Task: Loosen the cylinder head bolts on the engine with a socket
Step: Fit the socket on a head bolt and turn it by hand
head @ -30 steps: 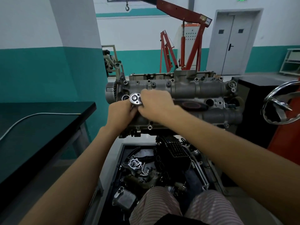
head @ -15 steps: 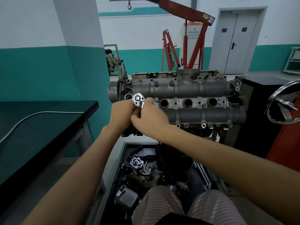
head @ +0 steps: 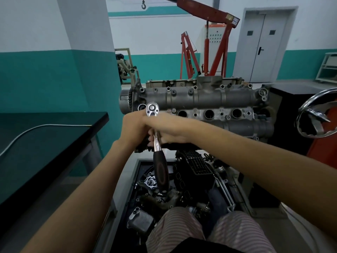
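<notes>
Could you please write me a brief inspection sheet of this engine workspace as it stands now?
Surface: black bench at left.
Job's things: engine on its stand; ratchet head at the engine's left end, handle pointing down towards the person.
Clutter: tray of loose engine parts below.
Hands: left hand and right hand both grip the ratchet near its head.
Cables: grey cable across the bench.
Surroundings: red engine crane, grey double door, teal-banded walls.
</notes>
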